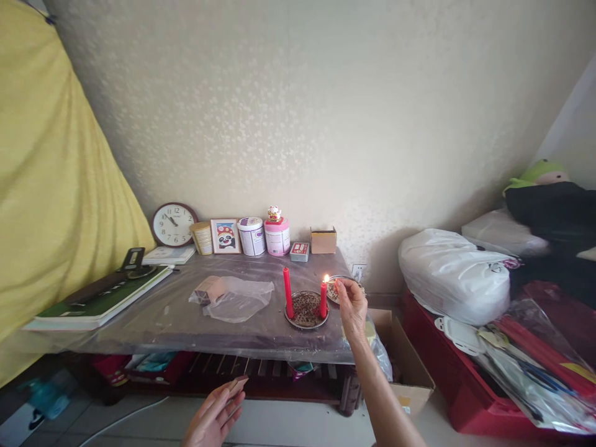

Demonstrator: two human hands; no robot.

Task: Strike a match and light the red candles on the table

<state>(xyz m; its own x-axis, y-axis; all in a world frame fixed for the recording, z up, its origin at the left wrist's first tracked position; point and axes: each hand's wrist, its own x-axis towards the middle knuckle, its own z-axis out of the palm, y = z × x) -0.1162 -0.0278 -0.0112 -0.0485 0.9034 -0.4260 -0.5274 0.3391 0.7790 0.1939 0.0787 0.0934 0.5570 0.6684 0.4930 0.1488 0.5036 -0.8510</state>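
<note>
A: Right hand (pixel 352 305) state?
B: Fingers pinched together on a lit match (pixel 329 280), held up at the wick of the right candle (pixel 323 299). A small flame is seen at that tip.
A: Left hand (pixel 215 416)?
B: Held low, below the table (pixel 177 316) edge, fingers loosely curled round a small brown box (pixel 236 385); it is only partly seen.
A: Candles?
B: Two red ones, upright, set on a round metal dish (pixel 306 311) near the table's front right. The left candle (pixel 288 293) shows no flame.
A: Surroundings?
B: Crumpled clear plastic bag (pixel 233 298) just left of the dish. Along the wall a clock (pixel 173 224), a framed panda picture (pixel 226 236), tins (pixel 252 236), a pink jar (pixel 277 236) and a small cardboard box (pixel 323 240) are lined up. Books (pixel 100 301) are stacked at the left. A white bag (pixel 454 273) is seen at the right. Nothing is in the way of the hand.
</note>
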